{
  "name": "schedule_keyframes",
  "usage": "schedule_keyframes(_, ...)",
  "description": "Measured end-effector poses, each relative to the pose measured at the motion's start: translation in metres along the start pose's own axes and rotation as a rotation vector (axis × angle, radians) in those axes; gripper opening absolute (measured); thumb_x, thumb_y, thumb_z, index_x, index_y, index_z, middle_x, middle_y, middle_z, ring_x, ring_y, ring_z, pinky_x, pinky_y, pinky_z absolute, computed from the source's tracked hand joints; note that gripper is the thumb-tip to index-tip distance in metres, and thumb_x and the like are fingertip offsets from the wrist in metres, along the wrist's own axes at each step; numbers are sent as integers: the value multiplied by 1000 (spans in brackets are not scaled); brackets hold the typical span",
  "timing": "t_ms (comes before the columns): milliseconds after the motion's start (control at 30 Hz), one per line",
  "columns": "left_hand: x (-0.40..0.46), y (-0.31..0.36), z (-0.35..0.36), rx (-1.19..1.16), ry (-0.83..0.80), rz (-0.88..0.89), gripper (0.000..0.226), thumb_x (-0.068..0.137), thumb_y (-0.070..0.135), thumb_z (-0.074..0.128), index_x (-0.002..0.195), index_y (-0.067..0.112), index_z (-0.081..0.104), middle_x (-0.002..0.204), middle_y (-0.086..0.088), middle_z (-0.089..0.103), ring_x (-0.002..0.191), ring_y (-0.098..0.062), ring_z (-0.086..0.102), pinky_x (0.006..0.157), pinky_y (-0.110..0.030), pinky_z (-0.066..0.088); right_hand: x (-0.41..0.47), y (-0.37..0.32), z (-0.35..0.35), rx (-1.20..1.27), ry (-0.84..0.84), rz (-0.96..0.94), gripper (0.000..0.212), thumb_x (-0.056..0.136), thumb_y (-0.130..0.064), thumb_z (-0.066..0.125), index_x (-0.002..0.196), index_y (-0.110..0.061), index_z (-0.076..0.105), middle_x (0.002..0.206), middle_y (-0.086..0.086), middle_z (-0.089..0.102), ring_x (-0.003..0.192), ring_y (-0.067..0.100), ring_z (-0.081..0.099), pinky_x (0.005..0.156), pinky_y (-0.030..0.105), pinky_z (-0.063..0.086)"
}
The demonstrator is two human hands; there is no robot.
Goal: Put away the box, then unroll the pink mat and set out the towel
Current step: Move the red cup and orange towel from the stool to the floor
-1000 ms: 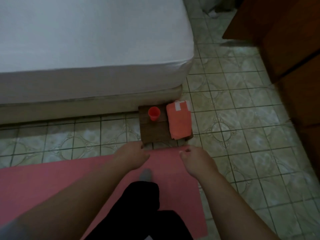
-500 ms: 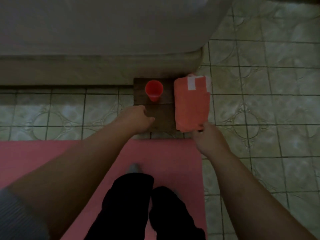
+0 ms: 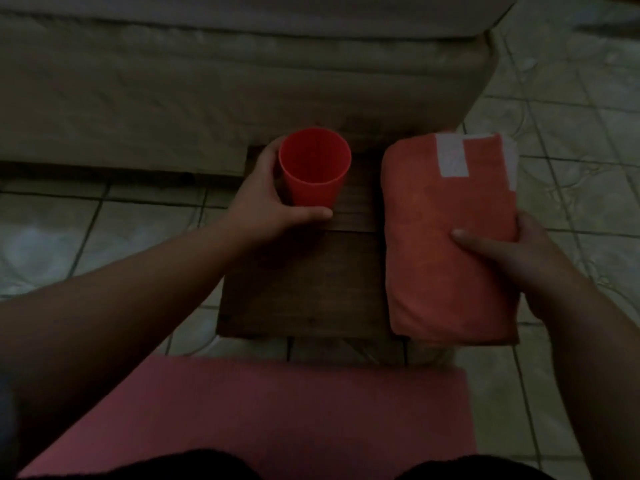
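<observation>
Towel [image 3: 446, 237], orange with white patches at its far end, lay folded on the right side of a small dark wooden tabletop [image 3: 304, 289], hanging slightly past the right edge. The right hand [image 3: 512, 261] gripped the towel's right side near the middle, thumb pressed flat on top and the other fingers curled beneath and out of sight. The left hand [image 3: 266, 202] was wrapped around an orange cup [image 3: 313, 168] standing upright on the far left part of the tabletop, thumb across the near side of its base and fingers behind it. A bare strip of wood separated cup and towel. The pink mat [image 3: 277, 410] lay unrolled on the tiled floor [image 3: 554, 209], just short of the tabletop's near edge. A bed [image 3: 207, 81] rose directly behind the tabletop.
</observation>
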State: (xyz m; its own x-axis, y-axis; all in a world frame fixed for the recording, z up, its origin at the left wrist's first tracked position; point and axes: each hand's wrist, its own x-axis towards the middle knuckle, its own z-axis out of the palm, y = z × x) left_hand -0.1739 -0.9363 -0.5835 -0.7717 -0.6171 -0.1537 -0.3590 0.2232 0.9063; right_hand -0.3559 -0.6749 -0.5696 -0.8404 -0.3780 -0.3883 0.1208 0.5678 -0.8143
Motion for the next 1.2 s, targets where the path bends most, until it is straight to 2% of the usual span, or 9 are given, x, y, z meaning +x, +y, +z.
schedule_keyframes(100, 7, -2, 0, -109, 17, 61, 116, 37, 44, 84, 139, 30, 29, 119, 23, 45, 107, 10, 46, 85, -8, 41, 8, -4, 2, 59, -159, -18, 91, 45, -47, 84, 127, -23, 55, 114, -4, 70, 98, 16, 68, 85, 35, 53)
schedule_keyframes(267, 4, -1, 4, -117, 61, 64, 95, 52, 21, 88, 133, 27, 38, 106, 27, 49, 97, 16, 49, 74, -1, 43, 1, -9, 7, 237, -280, 33, 71, 60, -29, 77, 128, -20, 56, 113, -1, 71, 97, 16, 70, 70, 28, 55)
schedule_keyframes(433, 2, -7, 3, -21, 51, 123, 99, 47, 34, 88, 133, 27, 40, 111, 26, 50, 107, 4, 50, 87, -14, 41, 4, -3, 13, 326, -298, 49, 73, 57, -22, 78, 127, -20, 56, 111, 4, 72, 93, 20, 71, 61, 30, 57)
schedule_keyframes(533, 1, -8, -2, -18, 45, 127, 95, 46, 37, 88, 128, 32, 42, 106, 30, 51, 102, 9, 51, 83, -10, 38, 3, -1, 22, 355, -322, 59, 71, 57, -20, 77, 125, -19, 58, 113, 6, 71, 95, 24, 71, 65, 35, 57)
schedule_keyframes(667, -7, -10, -12, -48, 101, 108, 89, 49, 32, 89, 125, 31, 43, 109, 24, 53, 111, -4, 53, 92, -19, 43, -4, -5, 37, 357, -288, 75, 72, 54, -22, 80, 123, -20, 59, 112, 5, 71, 99, 26, 69, 83, 43, 54)
schedule_keyframes(833, -22, -23, -46, -36, 228, 95, 79, 54, 21, 89, 121, 25, 46, 98, 27, 52, 83, 29, 49, 67, 7, 37, -16, -20, 79, 355, -320, 70, 85, 44, -28, 85, 124, -23, 56, 109, 0, 72, 94, 19, 70, 69, 34, 55)
schedule_keyframes(933, -33, -27, -77, -45, 321, 64, 78, 58, 13, 87, 124, 20, 46, 98, 24, 53, 81, 23, 53, 66, 4, 41, -21, -34, 106, 348, -340, 67, 82, 50, -29, 86, 125, -26, 54, 111, -2, 70, 96, 20, 69, 70, 35, 54)
schedule_keyframes(1067, -55, -42, -119, -57, 427, 11, 80, 61, 8, 85, 129, 14, 44, 102, 13, 57, 88, 8, 55, 68, -5, 47, -25, -43, 129, 357, -350, 96, 89, 49, -29, 86, 130, -29, 50, 116, -2, 66, 102, 22, 63, 86, 44, 51)
schedule_keyframes(1200, -78, -71, -149, 6, 469, -61, 82, 60, 14, 86, 130, 17, 43, 113, 5, 54, 101, -6, 54, 85, -27, 48, -30, -43, 134, 350, -375, 76, 82, 49, -28, 84, 123, -32, 51, 110, -5, 67, 96, 18, 64, 68, 33, 49)
